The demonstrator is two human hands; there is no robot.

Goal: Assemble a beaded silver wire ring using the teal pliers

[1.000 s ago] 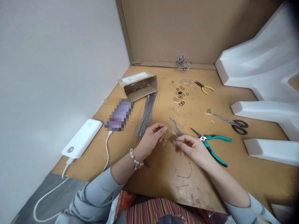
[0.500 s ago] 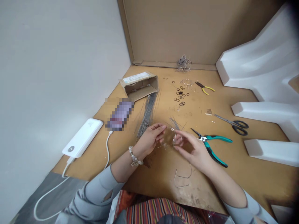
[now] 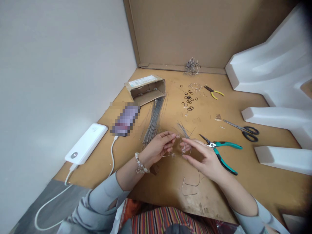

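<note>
A thin wire loop with small clear beads spans the gap between my two hands above the table. My left hand pinches the wire between thumb and forefinger, right beside one bead. My right hand curls around the loop's right side, its thumb lower and apart from the forefinger; more beads lie at its fingertips. Exactly where its fingers grip the wire is hard to see. Just beyond the hands lie a few short grey wires. Bent wire pieces rest nearer to me.
Teal-handled pliers lie beside my right hand, with scissors and yellow pliers farther off. Black rings are scattered ahead. Left are a wire bundle, a cardboard box, a phone and a power bank.
The beaded wire has shifted slightly, and the top bead now sits closer to my left fingertips. My left fingers have moved a little to the right.
</note>
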